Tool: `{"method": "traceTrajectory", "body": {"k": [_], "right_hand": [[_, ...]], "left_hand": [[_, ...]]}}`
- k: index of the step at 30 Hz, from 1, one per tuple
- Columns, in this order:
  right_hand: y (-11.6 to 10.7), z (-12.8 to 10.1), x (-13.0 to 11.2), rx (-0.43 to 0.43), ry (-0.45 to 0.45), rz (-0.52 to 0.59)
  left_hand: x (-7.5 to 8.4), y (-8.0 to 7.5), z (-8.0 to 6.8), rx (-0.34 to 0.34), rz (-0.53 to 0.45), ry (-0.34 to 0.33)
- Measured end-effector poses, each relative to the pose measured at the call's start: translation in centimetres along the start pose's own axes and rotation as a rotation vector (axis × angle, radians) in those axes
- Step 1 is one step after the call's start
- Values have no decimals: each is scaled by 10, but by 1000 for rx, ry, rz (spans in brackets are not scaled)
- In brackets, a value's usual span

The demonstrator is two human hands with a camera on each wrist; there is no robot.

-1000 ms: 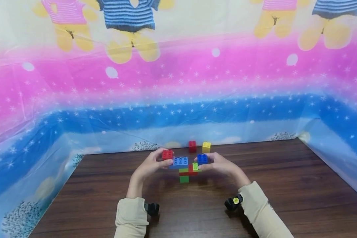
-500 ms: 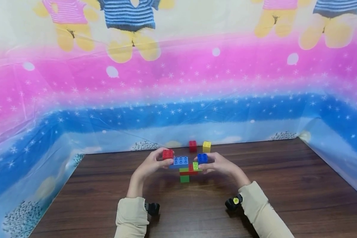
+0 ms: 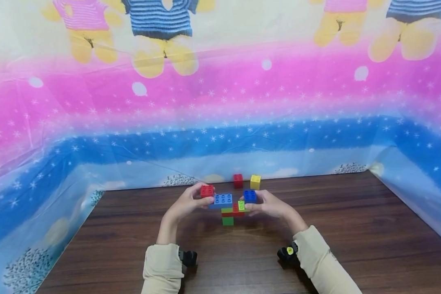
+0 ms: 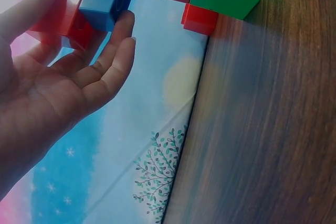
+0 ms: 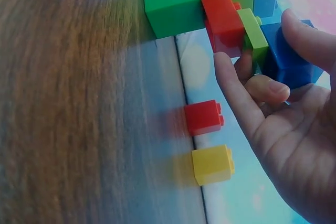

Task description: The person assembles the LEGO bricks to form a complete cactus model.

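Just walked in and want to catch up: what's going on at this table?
A person is working on a small toy-brick build standing on a green brick on the wooden table. The left hand grips a red brick at the build's left end, beside a light blue brick. The right hand grips a dark blue brick at its right end. A loose red brick and a yellow brick sit apart behind, near the backdrop.

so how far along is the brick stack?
Done: green brick base on the table, red and lime layers, light blue brick on top. In hand: left hand pinches a red brick, right hand a dark blue brick. Left: loose red brick and yellow brick behind.
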State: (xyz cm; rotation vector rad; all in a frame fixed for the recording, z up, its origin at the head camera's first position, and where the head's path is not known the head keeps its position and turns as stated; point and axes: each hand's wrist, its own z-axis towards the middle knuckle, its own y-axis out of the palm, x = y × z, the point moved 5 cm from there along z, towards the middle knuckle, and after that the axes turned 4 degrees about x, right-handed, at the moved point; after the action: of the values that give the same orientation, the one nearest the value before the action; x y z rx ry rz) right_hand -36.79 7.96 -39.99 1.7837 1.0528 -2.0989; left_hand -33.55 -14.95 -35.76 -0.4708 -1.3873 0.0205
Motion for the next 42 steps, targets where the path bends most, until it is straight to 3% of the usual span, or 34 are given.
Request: {"method": "traceTrajectory", "body": {"k": [15, 27, 34, 38, 42], "right_hand": [[-4, -4, 7, -4, 11, -107], [-5, -4, 8, 25, 103, 94], [-2, -1, 4, 7, 86, 260], [-1, 0, 4, 3, 92, 280], [-1, 1, 7, 24, 137, 228]], "left_hand": [[-2, 4, 0, 6, 0, -24], [0, 5, 1, 7, 9, -18], [2, 4, 2, 8, 16, -11], [2, 3, 1, 7, 23, -1], [1, 2, 0, 16, 23, -10]]}}
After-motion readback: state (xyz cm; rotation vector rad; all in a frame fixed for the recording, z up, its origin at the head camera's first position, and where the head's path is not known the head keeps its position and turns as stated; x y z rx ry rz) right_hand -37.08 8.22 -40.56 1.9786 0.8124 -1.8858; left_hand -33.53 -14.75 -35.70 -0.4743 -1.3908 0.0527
